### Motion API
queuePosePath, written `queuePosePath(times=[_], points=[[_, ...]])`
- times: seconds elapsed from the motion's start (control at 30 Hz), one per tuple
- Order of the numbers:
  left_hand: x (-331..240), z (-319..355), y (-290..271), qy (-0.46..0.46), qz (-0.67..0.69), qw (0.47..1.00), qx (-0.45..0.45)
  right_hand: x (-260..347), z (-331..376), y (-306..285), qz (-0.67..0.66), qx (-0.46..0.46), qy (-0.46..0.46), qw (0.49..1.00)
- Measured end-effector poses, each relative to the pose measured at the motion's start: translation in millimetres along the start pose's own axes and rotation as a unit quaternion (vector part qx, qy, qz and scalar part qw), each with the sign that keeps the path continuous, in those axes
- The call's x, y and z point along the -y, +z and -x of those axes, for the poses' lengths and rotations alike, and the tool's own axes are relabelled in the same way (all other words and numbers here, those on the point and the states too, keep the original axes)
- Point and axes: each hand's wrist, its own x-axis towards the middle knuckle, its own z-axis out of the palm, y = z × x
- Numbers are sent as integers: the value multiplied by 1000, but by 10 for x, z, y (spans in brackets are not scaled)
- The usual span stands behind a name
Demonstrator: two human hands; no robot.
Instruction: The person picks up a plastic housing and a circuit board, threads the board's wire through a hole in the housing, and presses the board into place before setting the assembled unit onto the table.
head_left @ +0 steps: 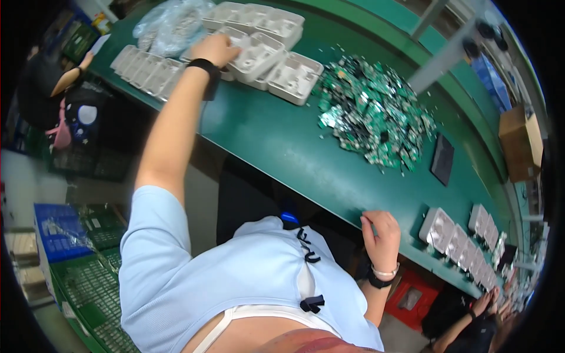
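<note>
My left hand (216,48) reaches far out to the back left of the green table (276,147). Its fingers are curled over a pale grey moulded tray (256,56) on a loose stack of such trays. A black band sits on that wrist. My right hand (381,232) rests on the table's near edge with its fingers bent and nothing in it; the wrist carries a thin bracelet and a dark band. A heap of small green circuit boards (374,112) lies on the table between the two hands, touched by neither.
A clear plastic bag (170,23) lies behind the trays. A black flat slab (442,159) and more grey trays (465,241) lie to the right, a cardboard box (521,141) beyond. Blue (56,229) and green (88,282) crates stand on the floor at left. Another person's hands (485,306) work at lower right.
</note>
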Motion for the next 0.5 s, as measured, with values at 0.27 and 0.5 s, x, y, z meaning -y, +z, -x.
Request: queuePosePath(times=[0.27,0.5], points=[[299,-119,14,34,37,998,24,-94,-62,-75,-13,-23,-12,1000],[-28,651,-441,90,77,990,-72,-107,-622,-247,18,-127,-9,992]])
